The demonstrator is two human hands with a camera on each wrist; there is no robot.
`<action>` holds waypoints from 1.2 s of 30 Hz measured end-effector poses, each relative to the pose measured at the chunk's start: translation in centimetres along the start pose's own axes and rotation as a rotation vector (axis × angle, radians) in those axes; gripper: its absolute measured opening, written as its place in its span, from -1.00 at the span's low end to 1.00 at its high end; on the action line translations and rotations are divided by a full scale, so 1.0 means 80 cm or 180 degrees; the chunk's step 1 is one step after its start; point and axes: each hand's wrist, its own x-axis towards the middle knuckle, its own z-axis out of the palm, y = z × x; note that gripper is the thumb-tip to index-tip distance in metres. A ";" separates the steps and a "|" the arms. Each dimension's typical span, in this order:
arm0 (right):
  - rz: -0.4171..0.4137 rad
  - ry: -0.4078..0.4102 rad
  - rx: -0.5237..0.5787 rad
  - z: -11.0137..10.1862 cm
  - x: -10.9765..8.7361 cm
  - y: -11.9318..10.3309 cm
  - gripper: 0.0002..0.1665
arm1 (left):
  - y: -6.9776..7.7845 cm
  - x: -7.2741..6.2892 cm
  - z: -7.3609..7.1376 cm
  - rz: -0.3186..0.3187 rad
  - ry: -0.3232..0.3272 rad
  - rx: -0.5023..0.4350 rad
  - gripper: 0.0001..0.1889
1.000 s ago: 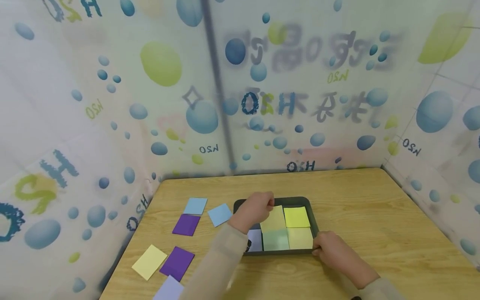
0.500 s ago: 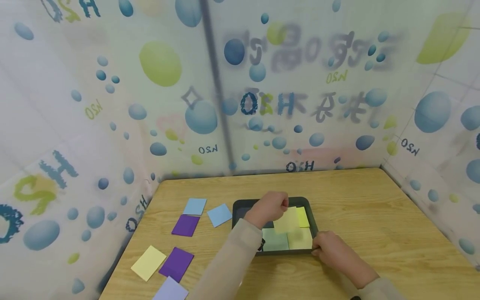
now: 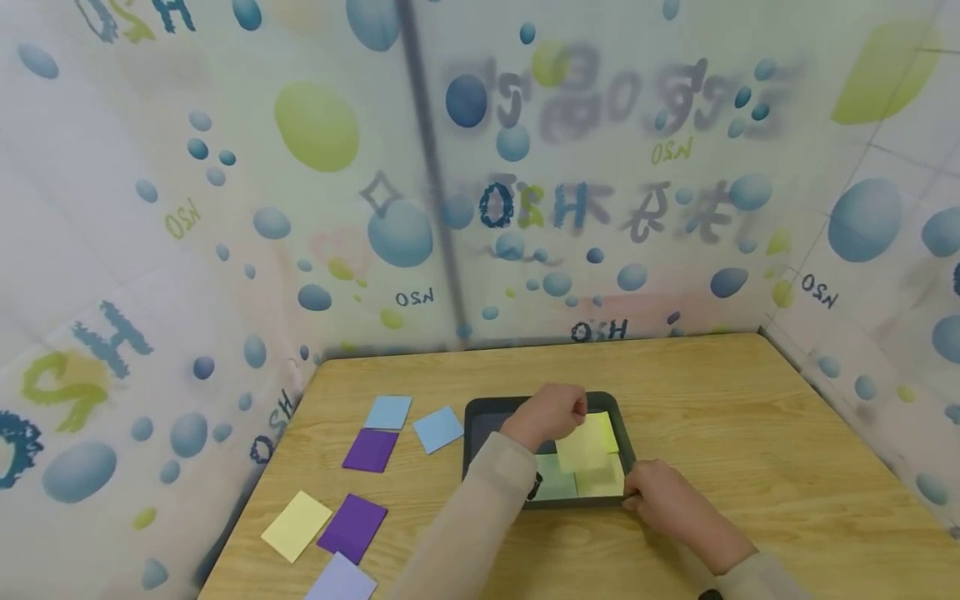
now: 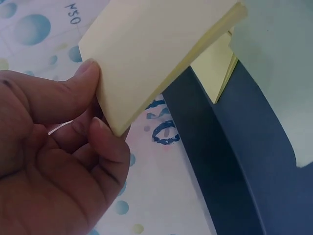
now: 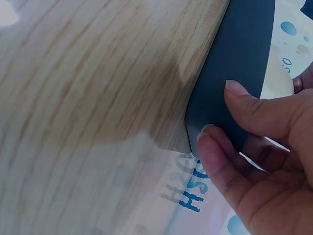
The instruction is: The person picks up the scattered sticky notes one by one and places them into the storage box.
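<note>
My left hand point(image 3: 543, 414) is over the tray, its thumb and fingers pinching one edge of a pale yellow sticky-note pad point(image 4: 146, 54). That pad is tilted in the left wrist view, and in the head view it overlaps a bright yellow pad point(image 3: 606, 429) inside the dark grey tray point(image 3: 570, 503). A pale green pad point(image 3: 555, 479) and another pale yellow pad point(image 3: 606, 482) lie along the tray's near side. With curled fingers and thumb, my right hand point(image 3: 666, 500) holds the tray's near right corner. My left sleeve hides the tray's near left part.
Left of the tray, two light blue pads point(image 3: 438, 429), two purple pads point(image 3: 352, 527), a pale yellow pad point(image 3: 297, 526) and a lavender pad point(image 3: 341, 577) lie on the wooden table point(image 3: 720, 400). A patterned curtain point(image 3: 630, 167) rises behind the table.
My left hand has moved right across the tray with the pale yellow sticky-note pad, which now overlaps the bright yellow one. My right hand stays at the tray's corner.
</note>
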 end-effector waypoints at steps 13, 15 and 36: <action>-0.0105 -0.0021 0.0084 0.001 0.000 0.002 -0.80 | 0.021 0.015 0.030 -0.0007 -0.0272 0.0189 -0.95; -0.0148 -0.0003 0.0083 0.001 -0.001 0.003 -0.79 | 0.022 0.016 0.034 0.0003 -0.0311 0.0238 -0.95; -0.0081 -0.0037 0.0102 -0.002 -0.001 0.000 -0.83 | 0.023 0.023 0.049 -0.0136 -0.0527 0.0461 -0.90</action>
